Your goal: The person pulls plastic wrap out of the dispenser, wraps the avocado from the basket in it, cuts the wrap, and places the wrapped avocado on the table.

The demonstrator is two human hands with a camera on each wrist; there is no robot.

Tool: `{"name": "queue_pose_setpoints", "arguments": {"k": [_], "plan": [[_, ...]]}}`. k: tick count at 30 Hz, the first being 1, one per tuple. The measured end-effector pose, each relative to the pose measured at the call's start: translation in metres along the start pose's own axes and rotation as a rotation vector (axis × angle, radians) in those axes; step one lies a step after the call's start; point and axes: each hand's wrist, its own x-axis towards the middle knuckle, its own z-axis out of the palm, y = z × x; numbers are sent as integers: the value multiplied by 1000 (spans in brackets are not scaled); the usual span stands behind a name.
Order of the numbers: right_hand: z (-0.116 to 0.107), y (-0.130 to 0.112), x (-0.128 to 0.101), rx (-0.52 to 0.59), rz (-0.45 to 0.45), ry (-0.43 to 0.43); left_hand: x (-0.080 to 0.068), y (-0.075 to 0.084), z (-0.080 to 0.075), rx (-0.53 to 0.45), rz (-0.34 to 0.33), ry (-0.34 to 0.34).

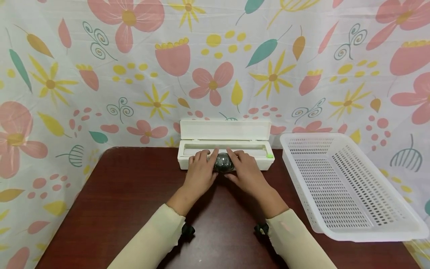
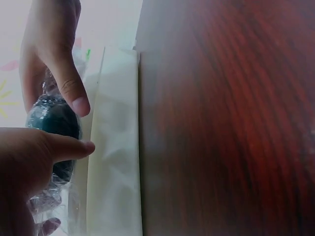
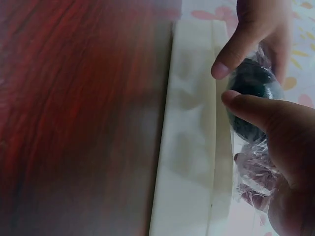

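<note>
A dark green, rounded thing [image 1: 224, 163] wrapped in clear cling film is held between both hands, over the front edge of a white cling film dispenser [image 1: 226, 163]. My left hand [image 1: 200, 169] grips its left side, thumb toward me and fingers at the far side. From the right, my right hand [image 1: 248, 170] grips it in the same way. Loose, crumpled film [image 3: 257, 172] bunches at its end under the right hand in the right wrist view. The dispenser's lid [image 1: 226, 130] stands raised, with a pale roll [image 1: 201, 147] partly visible inside. What kind of thing is wrapped I cannot tell.
A white perforated plastic basket [image 1: 310, 209] stands to the right of the dispenser on the dark red-brown table [image 1: 134, 209]. A small green piece [image 1: 270, 155] sits at the dispenser's right end. Behind the table hangs a flower-patterned cloth [image 1: 211, 45].
</note>
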Motion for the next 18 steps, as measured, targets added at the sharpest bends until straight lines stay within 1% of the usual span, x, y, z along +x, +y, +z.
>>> {"name": "queue_pose_setpoints", "arguments": {"k": [6,10,12,15,18], "plan": [[0,0,4,-4,32,-2,6,-3,2,-11,18,48],[-4,-1,4,-24,45,-7,8,-3,1,-46,22,78],[-6,-2,5,-32,49,-3,9,-3,0,-68,22,104],[-9,-3,7,-26,49,24,10,-3,-4,-100,21,151],[-13,-5,10,-17,32,80,11,-3,-7,-118,20,191]]}}
